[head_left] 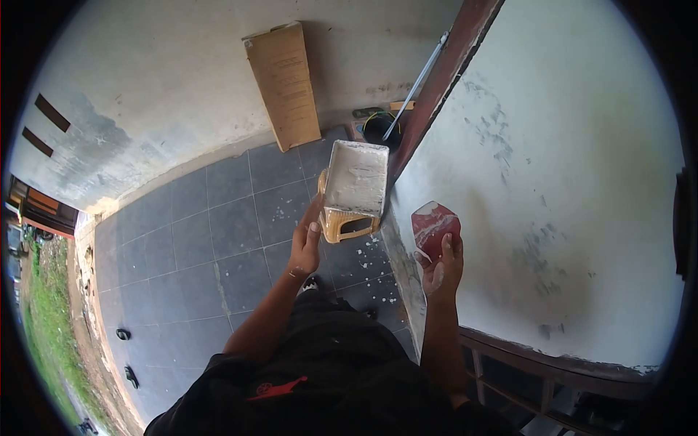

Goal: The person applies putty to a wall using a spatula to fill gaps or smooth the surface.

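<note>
My right hand (444,269) grips a red flat putty scraper (432,227) smeared with white paste, held up in front of the pale wall. My left hand (305,245) is open, its fingers stretched upward with the thumb apart; they overlap the left side of a tan plastic stool (334,227). On that stool sits a rectangular tray (357,174), its inside coated with white putty and its rim spattered.
Dark tiles (233,225) bear white splashes near the stool. The pale wall (509,218) with grey patches stands close on my right. A cardboard box (285,87) leans at the back, left of a black bucket (376,129). Sandals (131,376) lie at left.
</note>
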Demonstrator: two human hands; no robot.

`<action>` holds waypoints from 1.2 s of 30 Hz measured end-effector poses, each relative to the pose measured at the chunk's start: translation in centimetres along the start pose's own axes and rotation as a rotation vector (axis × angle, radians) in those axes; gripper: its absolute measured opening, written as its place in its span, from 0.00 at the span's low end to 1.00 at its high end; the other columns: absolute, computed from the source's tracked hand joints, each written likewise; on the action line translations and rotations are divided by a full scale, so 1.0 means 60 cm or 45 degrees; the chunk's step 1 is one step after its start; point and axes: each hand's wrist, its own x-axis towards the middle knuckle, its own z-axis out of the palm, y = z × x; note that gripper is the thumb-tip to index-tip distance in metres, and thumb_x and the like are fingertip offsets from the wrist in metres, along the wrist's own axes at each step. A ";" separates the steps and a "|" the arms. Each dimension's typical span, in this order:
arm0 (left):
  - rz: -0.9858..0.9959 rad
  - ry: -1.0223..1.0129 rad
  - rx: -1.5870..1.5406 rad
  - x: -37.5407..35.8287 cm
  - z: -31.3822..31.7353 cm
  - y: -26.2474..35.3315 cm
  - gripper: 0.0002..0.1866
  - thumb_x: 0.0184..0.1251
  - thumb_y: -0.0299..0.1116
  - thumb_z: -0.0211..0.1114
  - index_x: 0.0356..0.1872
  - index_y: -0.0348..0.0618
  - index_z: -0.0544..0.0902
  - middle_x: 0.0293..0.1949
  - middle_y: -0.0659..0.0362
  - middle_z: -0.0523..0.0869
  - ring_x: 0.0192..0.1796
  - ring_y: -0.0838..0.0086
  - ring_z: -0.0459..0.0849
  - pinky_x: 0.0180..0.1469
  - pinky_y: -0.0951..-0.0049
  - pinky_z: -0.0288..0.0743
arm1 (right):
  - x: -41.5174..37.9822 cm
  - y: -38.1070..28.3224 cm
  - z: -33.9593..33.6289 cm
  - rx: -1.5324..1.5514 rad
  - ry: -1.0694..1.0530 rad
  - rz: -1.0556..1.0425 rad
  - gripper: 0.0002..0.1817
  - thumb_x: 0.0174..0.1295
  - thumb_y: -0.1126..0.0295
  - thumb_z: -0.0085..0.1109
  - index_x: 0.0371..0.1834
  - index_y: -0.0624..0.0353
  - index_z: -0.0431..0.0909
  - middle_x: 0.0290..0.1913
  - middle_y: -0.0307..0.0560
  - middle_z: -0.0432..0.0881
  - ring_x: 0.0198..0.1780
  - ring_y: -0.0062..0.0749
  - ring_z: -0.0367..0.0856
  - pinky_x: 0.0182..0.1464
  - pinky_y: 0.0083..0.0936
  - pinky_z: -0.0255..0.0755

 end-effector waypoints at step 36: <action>-0.956 0.384 0.021 0.211 -0.150 -0.468 0.39 0.82 0.57 0.38 0.72 0.25 0.63 0.71 0.39 0.69 0.76 0.55 0.64 0.78 0.60 0.53 | 0.450 0.500 0.072 -0.953 0.131 0.279 0.09 0.66 0.72 0.60 0.45 0.66 0.77 0.37 0.44 0.80 0.27 0.22 0.77 0.21 0.22 0.74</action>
